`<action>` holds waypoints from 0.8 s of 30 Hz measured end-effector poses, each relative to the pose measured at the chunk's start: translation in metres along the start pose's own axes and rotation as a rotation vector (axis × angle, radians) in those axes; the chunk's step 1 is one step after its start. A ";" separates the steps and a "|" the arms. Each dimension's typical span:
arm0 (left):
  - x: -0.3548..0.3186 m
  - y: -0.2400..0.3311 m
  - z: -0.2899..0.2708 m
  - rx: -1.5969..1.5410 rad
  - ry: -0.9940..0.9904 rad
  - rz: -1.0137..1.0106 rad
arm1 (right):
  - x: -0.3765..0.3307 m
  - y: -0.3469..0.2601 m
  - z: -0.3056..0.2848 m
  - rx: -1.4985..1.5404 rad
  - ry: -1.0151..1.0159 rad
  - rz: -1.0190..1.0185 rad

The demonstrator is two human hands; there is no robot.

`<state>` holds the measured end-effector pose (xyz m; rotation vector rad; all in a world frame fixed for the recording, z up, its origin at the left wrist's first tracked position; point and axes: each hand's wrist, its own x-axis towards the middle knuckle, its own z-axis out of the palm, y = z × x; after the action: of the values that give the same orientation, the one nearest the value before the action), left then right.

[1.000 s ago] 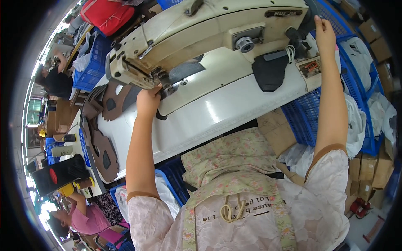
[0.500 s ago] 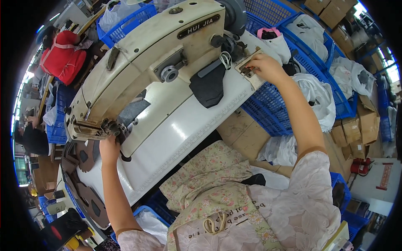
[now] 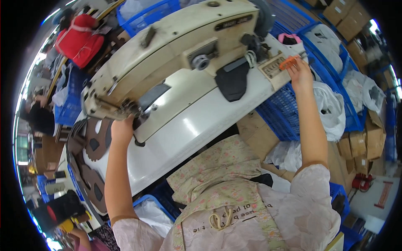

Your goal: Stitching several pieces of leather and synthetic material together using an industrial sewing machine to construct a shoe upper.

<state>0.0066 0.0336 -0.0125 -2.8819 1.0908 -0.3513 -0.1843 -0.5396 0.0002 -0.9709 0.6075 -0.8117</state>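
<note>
Two bare hands work at opposite ends of a cream industrial sewing machine (image 3: 176, 58) set on a white tabletop (image 3: 197, 129). The left hand (image 3: 122, 130) rests at the needle end of the machine, at the left; its fingers are curled over the work beside the presser foot, and how tightly they close, or whether they pinch anything, cannot be told. Just left of it lie brown cut leather pieces (image 3: 90, 142), some stacked near the tabletop's edge. The right hand (image 3: 300, 70) reaches to the far right end of the tabletop, where its fingers are closed on a small orange tool (image 3: 289, 62), held just above a shallow tray (image 3: 274, 67) of small parts.

Compared with half a second ago, the right hand has lifted off the tray, where it lay flat, and now pinches the orange tool, which was not visible in it then; a second ago the same hand was stretched higher along that edge. The left hand has stayed at the needle throughout. In judgement, the change suggests a pick-up from the tray while the work is kept in place. A black leather piece (image 3: 232, 79) lies on the machine bed between the hands. Blue plastic crates (image 3: 318, 83) with white bags stand beyond the right hand.
</note>
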 end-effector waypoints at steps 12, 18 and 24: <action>0.005 0.026 -0.020 0.232 -0.347 -0.217 | -0.269 0.059 0.216 -0.221 -1.001 0.082; -0.002 0.029 -0.017 0.231 -0.062 -0.096 | -0.334 0.133 0.283 -0.501 -0.889 -0.514; -0.008 0.015 0.017 0.110 0.080 -0.137 | -0.332 0.146 0.315 -0.140 -0.860 -0.538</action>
<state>-0.0051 0.0265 -0.0322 -2.8739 0.8567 -0.5199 -0.0860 -0.0716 0.0416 -1.5100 -0.3640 -0.7241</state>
